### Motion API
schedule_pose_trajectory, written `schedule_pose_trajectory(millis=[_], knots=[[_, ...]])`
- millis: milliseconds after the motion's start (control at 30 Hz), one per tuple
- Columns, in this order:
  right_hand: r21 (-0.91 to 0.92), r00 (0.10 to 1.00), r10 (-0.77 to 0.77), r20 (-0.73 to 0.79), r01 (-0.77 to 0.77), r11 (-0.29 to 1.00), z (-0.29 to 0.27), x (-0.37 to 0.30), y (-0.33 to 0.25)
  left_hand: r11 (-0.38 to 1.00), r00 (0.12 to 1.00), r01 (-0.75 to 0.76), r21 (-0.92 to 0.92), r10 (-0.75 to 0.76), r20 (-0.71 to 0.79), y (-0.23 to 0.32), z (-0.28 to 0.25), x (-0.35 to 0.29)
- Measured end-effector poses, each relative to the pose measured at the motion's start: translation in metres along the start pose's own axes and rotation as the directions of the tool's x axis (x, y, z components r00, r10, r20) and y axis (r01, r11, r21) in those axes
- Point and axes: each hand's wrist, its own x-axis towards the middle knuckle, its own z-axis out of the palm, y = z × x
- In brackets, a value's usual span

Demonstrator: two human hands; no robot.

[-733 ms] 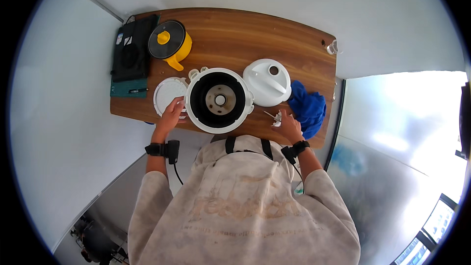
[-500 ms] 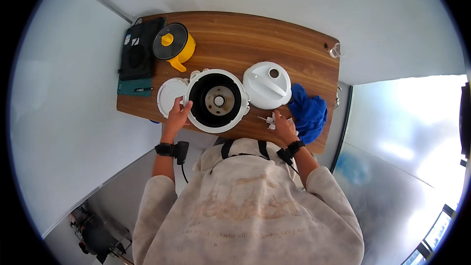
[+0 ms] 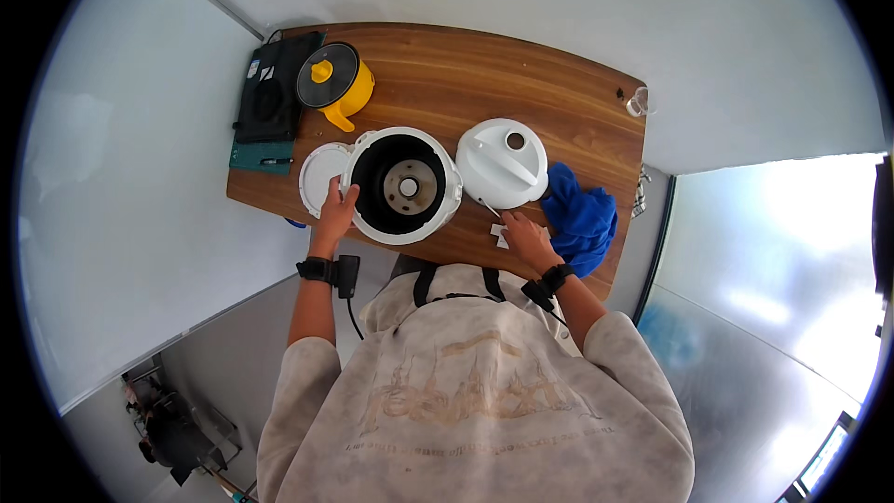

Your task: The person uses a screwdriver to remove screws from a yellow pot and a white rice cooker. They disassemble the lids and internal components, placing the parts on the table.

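Note:
A white rice cooker body (image 3: 451, 196) stands without its lid at the table's front, its dark inside and the metal plate at its bottom showing. My left hand (image 3: 337, 211) grips its left rim, the thumb over the edge. Pinched in the fingers of my right hand (image 3: 528, 240) is a thin white stick (image 3: 491, 209), like a cotton swab, with a darker tip. That tip lies close to the near edge of the white domed lid (image 3: 498, 168), right of the cooker. Beside my right fingers lie small white pieces (image 3: 498, 232), perhaps paper.
A blue cloth (image 3: 583, 222) lies crumpled at the right. Left of the cooker is a round white lid-like piece (image 3: 321, 177). A yellow pot with a dark lid (image 3: 349, 93), a black flat appliance (image 3: 265, 98) and a green mat (image 3: 251, 157) with a pen are farther left. A clear glass (image 3: 638, 101) stands far right.
My right hand has moved slightly left, and the stick's tip has come up to the lid's near edge. The white pieces show more plainly. My left hand stays on the cooker's rim.

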Motion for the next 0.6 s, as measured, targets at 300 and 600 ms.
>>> schedule_pose_trajectory(millis=[300,600], knots=[[0.429,0.987,0.148,-0.067,-0.105,0.897,-0.019,0.013,0.007,0.979,0.975,0.179,-0.099,-0.163,0.151,0.007,0.003,-0.007],[0.551,0.979,0.149,0.14,-0.202,0.809,-0.052,0.027,-0.019,0.975,0.972,0.184,-0.124,-0.161,0.172,0.009,0.004,-0.007]])
